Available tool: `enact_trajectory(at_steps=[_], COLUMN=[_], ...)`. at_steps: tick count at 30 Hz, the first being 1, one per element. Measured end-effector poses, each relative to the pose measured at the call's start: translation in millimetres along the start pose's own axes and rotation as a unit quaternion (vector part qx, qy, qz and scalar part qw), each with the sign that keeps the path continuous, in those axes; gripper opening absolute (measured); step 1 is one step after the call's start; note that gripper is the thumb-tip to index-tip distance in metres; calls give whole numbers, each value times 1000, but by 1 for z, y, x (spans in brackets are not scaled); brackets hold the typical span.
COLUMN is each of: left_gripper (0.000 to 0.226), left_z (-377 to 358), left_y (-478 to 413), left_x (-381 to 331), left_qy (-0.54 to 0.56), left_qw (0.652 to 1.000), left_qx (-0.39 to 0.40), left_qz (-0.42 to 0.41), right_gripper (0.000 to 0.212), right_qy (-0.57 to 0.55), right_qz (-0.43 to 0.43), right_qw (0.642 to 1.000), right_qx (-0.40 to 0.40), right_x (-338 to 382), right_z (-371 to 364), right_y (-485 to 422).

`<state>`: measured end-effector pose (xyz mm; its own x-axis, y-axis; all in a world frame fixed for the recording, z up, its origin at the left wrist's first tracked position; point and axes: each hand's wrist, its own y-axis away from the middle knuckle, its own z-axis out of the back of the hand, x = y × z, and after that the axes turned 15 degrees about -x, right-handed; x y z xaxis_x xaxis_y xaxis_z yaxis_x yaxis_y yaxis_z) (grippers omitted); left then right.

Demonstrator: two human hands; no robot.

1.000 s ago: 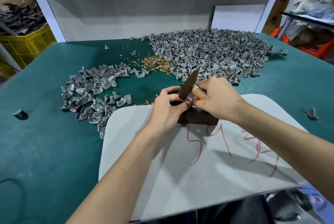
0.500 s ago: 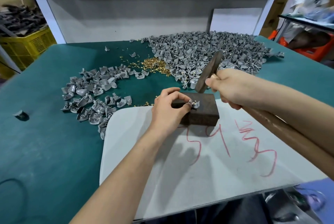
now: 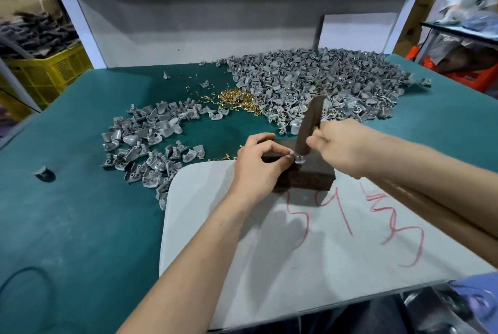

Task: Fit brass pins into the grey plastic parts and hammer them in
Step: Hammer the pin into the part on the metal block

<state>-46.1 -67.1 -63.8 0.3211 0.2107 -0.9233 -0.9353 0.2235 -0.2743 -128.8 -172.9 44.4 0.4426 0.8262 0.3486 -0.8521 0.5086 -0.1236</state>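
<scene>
Head view: the left hand [image 3: 258,169] pinches one grey plastic part [image 3: 296,157] between thumb and fingertips on one dark block [image 3: 307,176]. The right hand [image 3: 342,147] is curled tight round one hammer [image 3: 310,123], whose head meets that part. A yellow crate [image 3: 51,69] holds dark pieces. Two heaps of grey parts, the large [image 3: 323,83] and the small [image 3: 151,142], are too many to count, as is the one heap of brass pins [image 3: 239,99] between them.

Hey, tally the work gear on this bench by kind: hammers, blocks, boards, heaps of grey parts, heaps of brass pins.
Hammers: 1
Dark blocks: 1
White boards: 1
Grey part heaps: 2
Brass pin heaps: 1
Total: 6
</scene>
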Motion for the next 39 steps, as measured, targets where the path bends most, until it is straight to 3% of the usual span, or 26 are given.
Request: enact_trajectory(at_steps=[3, 6, 9, 12, 15, 17, 19, 21, 23, 30, 33, 34, 35, 37, 39], left_gripper=[17, 19, 22, 16, 18, 16, 14, 15, 15, 23, 25, 27, 28, 30, 28], left_z=[0, -1, -1, -1, -2, -1, -3, -4, -4, -9, -8, -8, -8, -7, -6], left_y=[-2, 0, -3, -1, -2, -2, -1, 0, 1, 10, 12, 13, 13, 15, 16], left_x=[-1, 1, 1, 2, 1, 1, 1, 3, 2, -3, -4, -4, -4, -6, -7], left_qy=[1, 6, 19, 5, 11, 3, 5, 14, 21, -51, -75, -75, -69, -61, -71], left_qw=[1000, 1000, 1000, 1000, 1000, 1000, 1000, 1000, 1000, 991, 983, 981, 980, 977, 970], left_qx=[-3, -8, -5, -7, -3, -10, -3, -6, -15, -93, -118, -123, -126, -129, -133], left_qz=[-1, 3, 5, 2, -1, 0, 5, 5, 6, -84, -115, -129, -140, -159, -190], right_gripper=[39, 38, 39, 38, 40, 40, 40, 38, 37, 40, 44, 41, 36, 28, 24], right_qy=[25, 13, -13, -19, -3, -18, -146, -317, -401, -166, 109, 128, 93, -122, -299], right_qz=[44, 21, 43, 6, 37, 11, -53, -145, -215, -240, -109, -66, -34, -42, -69], right_qw=[999, 1000, 998, 1000, 998, 1000, 988, 936, 889, 956, 987, 986, 990, 991, 951], right_qx=[-15, -7, -53, -12, -47, -13, 25, 42, 56, 34, -51, -89, -97, -41, 40], right_x=[-3, -6, -8, -4, -7, -9, -17, -33, -53, -101, -92, -84, -76, -57, -37], right_z=[-6, -4, -2, -2, -2, -6, -8, -3, -1, -44, -29, -22, -16, -14, -24], right_y=[-1, 1, 0, 4, 1, -2, -11, -30, -43, -49, -54, -54, -53, -44, -27])
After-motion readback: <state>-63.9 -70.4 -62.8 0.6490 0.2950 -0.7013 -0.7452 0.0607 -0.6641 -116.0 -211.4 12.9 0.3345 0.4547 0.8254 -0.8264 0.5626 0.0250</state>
